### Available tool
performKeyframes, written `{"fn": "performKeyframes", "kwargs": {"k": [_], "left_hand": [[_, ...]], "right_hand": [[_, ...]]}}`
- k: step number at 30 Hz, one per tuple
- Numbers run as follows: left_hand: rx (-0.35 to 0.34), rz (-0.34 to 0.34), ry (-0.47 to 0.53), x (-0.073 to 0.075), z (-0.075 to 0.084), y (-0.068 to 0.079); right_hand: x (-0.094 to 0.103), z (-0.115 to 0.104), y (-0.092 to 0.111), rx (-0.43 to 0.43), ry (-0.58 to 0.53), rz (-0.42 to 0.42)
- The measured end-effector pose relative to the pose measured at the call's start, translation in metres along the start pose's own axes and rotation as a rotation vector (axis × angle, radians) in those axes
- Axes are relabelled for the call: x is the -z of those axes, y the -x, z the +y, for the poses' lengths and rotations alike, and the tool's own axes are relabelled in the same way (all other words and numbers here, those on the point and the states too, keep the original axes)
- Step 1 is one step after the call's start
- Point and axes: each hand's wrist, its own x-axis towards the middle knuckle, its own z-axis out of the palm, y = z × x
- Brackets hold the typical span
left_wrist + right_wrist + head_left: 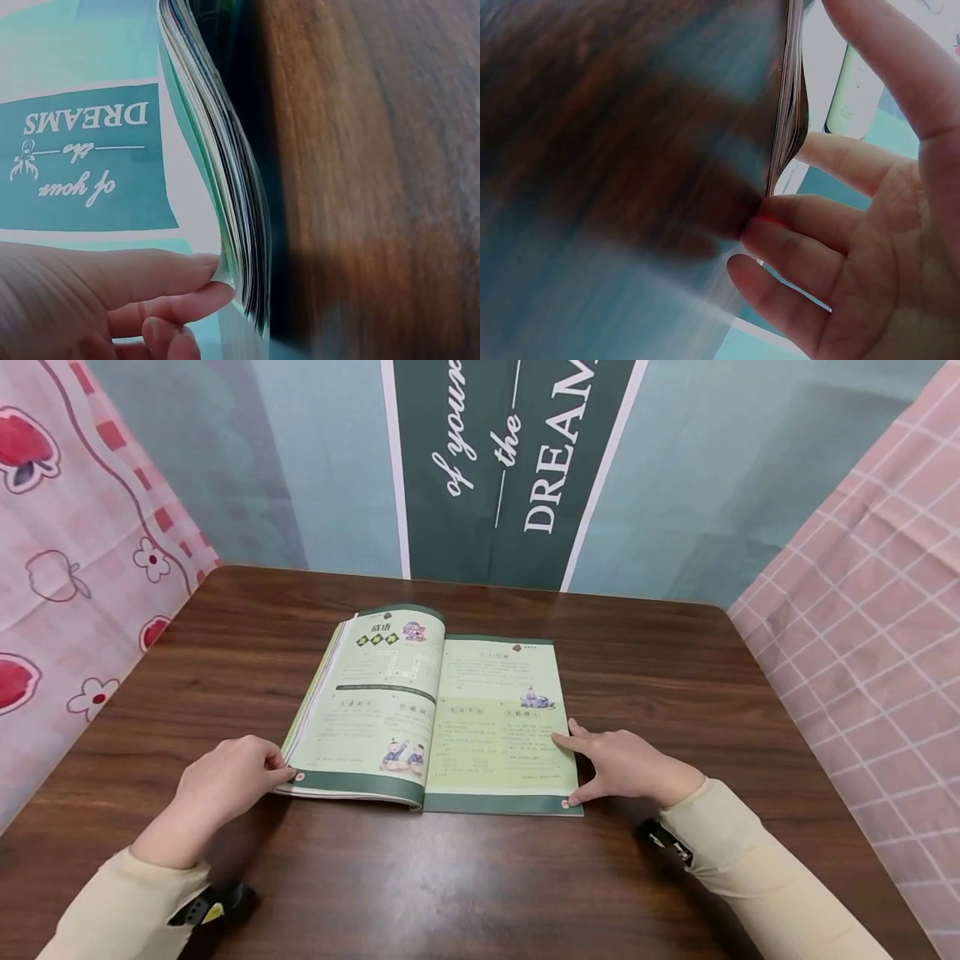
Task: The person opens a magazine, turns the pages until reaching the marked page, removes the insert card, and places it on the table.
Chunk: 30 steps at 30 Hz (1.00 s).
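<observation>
A magazine with green-bordered, illustrated pages lies open on the brown table. At its lower left corner, my left hand pinches the page edge between thumb and index finger. The left wrist view shows that left hand up close against the thick stack of page edges, though how many sheets are pinched is unclear. My right hand rests at the right page's lower edge, thumb near the corner and fingers spread. In the right wrist view, the right hand's extended fingers touch the magazine's side.
The wooden table reaches out around the magazine. Behind it hangs a blue-green cloth with white lettering. A fruit-patterned pink cloth is at the left, a pink checked one at the right. Black straps sit at both wrists.
</observation>
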Motion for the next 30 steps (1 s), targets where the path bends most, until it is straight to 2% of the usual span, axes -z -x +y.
{"fn": "performKeyframes", "kwargs": {"k": [3, 8, 10, 13, 17, 21, 25, 30], "left_hand": [[0.016, -0.030, -0.014, -0.002, 0.002, 0.000], [0.020, -0.022, -0.050, -0.001, 0.004, -0.003], [0.014, 0.009, -0.052, 0.000, 0.007, -0.004], [-0.013, 0.107, -0.034, 0.001, 0.017, -0.008], [-0.099, 0.254, 0.014, 0.003, 0.043, -0.014], [-0.212, 0.331, 0.071, 0.000, 0.075, -0.022], [-0.335, 0.355, 0.116, -0.010, 0.113, -0.031], [-0.454, 0.305, 0.149, -0.021, 0.155, -0.039]], "right_hand": [[0.000, -0.002, -0.001, 0.000, -0.001, 0.009], [-0.001, -0.003, -0.004, 0.004, 0.008, 0.041], [-0.002, -0.003, -0.005, 0.008, 0.007, 0.059], [-0.003, -0.004, -0.006, 0.015, 0.007, 0.112], [-0.004, -0.004, -0.008, 0.017, 0.027, 0.195], [-0.002, -0.003, -0.009, 0.016, 0.048, 0.220], [0.001, -0.002, -0.011, 0.027, 0.058, 0.200], [0.004, -0.003, -0.013, 0.025, 0.064, 0.176]]}}
